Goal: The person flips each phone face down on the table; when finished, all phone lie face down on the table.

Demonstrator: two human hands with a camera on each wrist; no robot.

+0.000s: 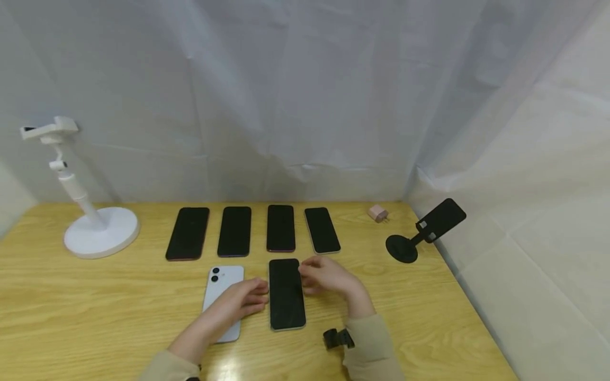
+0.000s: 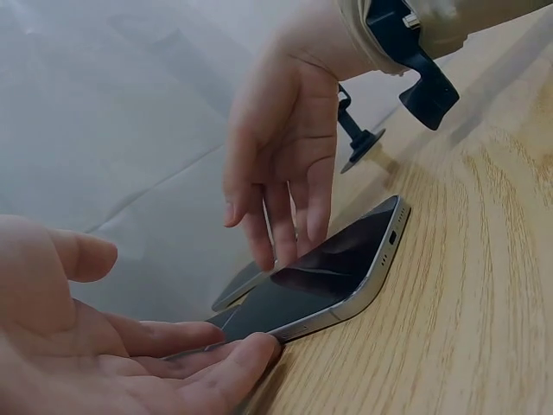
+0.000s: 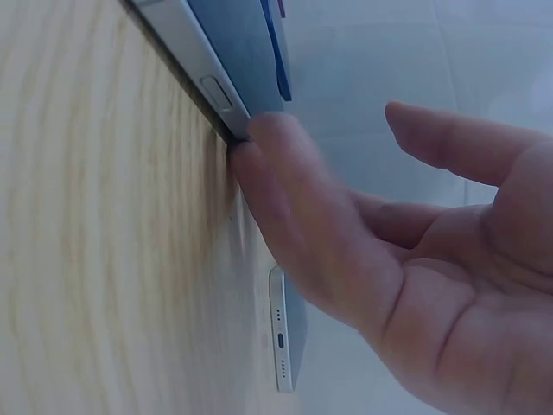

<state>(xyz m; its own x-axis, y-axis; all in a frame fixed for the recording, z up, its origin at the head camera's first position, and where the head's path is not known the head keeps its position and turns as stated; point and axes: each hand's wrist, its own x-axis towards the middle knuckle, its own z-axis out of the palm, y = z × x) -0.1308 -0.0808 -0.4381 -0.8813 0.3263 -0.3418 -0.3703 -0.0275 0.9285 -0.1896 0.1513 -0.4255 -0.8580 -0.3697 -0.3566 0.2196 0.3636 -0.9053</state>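
A smartphone [image 1: 287,293] with a dark screen and a silvery frame lies face up on the wooden table, between my two hands. My left hand [image 1: 242,299] is at its left edge, fingers extended; the forearm passes over a white phone [image 1: 222,281] lying camera side up and hides part of it. In the left wrist view, fingertips of that hand touch the dark phone's side [image 2: 341,307]. My right hand [image 1: 330,276] is at the opposite edge. Its loosely bent fingertips [image 3: 275,130] meet the metal frame near a side button in the right wrist view, thumb held apart.
Several dark-screened phones [image 1: 234,231] form a row along the back of the table. A white stand [image 1: 101,233] is at the far left. Toward the right edge are a pink charger plug [image 1: 378,212] and a black phone holder [image 1: 402,248]. Pale sheeting [image 1: 305,106] hangs behind.
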